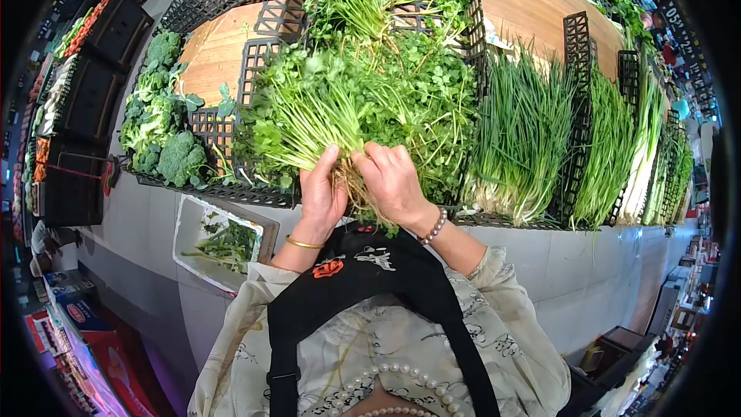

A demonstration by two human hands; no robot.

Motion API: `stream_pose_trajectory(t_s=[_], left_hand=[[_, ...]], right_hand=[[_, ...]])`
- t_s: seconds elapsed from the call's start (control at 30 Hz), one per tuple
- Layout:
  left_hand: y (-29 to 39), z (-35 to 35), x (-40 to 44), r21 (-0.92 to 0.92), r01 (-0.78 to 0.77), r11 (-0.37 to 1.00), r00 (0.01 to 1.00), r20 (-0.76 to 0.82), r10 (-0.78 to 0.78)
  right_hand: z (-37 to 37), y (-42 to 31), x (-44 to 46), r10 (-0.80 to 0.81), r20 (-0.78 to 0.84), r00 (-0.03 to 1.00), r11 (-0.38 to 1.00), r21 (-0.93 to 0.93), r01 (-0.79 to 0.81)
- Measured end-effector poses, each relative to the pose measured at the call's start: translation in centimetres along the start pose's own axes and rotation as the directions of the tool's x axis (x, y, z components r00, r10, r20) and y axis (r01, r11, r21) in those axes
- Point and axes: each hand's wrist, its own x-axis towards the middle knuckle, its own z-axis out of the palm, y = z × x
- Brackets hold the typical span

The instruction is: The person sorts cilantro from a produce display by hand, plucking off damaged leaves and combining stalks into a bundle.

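Note:
A bunch of leafy green herbs with pale stems and brown roots is held in front of my body, its leaves pointing away from me. My left hand is wrapped round the lower stems from the left. On the right, my right hand has its fingers curled on the stems just above the roots. The two hands are close together, and roots hang between them. Behind the bunch lies a large pile of similar herbs. Its lower edge is partly hidden by the bunch and my hands.
Broccoli sits at the left of the wooden display. Long green onions stand to the right, beyond a black plastic divider. A white foam box with loose greens is on the floor, lower left.

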Motion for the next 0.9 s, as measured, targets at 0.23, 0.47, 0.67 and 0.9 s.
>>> stream_pose_trajectory(t_s=[0.23, 0.47, 0.67, 0.9], left_hand=[[-0.1, -2.0, 0.9, 0.028, 0.104, 0.994, 0.994, 0.025, -0.105], [0.6, -2.3, 0.9, 0.046, 0.191, 0.981, 0.976, -0.113, -0.184], [0.4, -2.8, 1.1, 0.105, 0.186, 0.977, 0.982, -0.049, -0.182], [0.3, -2.9, 0.7, 0.120, 0.133, 0.984, 0.991, 0.008, -0.135]], right_hand=[[-0.4, 0.3, 0.7, -0.094, 0.103, 0.990, 0.995, 0.033, 0.091], [-3.6, 2.9, 1.9, 0.136, 0.303, 0.943, 0.951, 0.227, -0.210], [-0.7, 7.9, 2.4, 0.567, 0.350, 0.746, 0.797, -0.459, -0.391], [-3.1, 10.1, 3.8, 0.736, 0.259, 0.625, 0.645, 0.009, -0.764]])
